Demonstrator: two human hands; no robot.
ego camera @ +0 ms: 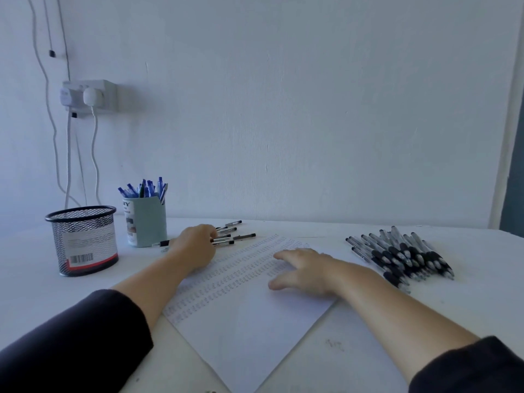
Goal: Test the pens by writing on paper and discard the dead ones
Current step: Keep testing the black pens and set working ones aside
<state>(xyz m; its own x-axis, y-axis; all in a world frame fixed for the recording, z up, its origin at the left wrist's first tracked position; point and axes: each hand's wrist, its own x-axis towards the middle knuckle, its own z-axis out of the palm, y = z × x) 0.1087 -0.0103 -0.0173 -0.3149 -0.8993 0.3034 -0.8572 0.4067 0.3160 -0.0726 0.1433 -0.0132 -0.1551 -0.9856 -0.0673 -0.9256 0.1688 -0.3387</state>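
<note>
A white sheet of paper with rows of small test marks lies in front of me. My right hand rests flat on it with the fingers spread. My left hand reaches to a small group of black-tipped pens beside the upper left edge of the paper. Its fingers curl around one pen, whose end sticks out to the left of the hand. A large heap of black-grip pens lies to the right of the paper.
A black mesh cup stands at the left. A pale blue holder full of blue pens stands behind my left hand. The wall with a socket and cables runs along the back of the table.
</note>
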